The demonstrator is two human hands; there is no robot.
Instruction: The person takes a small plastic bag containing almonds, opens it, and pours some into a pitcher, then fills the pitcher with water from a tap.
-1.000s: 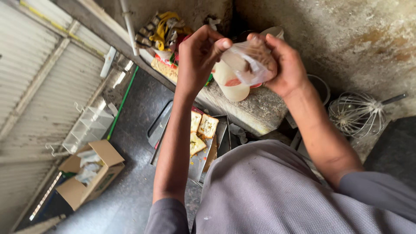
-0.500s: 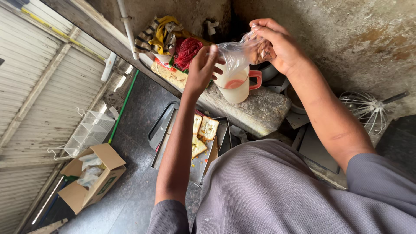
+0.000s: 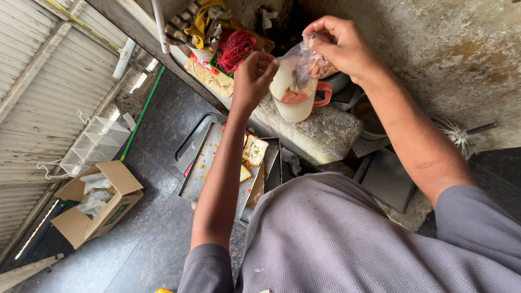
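Flanking the jug (image 3: 296, 103), metal trays (image 3: 209, 163) and whisk (image 3: 456, 133) lie near.

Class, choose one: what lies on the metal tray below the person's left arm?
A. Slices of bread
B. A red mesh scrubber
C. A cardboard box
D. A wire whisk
A: pale bread slices lie on the metal tray beneath the left hand and its forearm; the whisk, cardboard box and red mesh scrubber all sit elsewhere.
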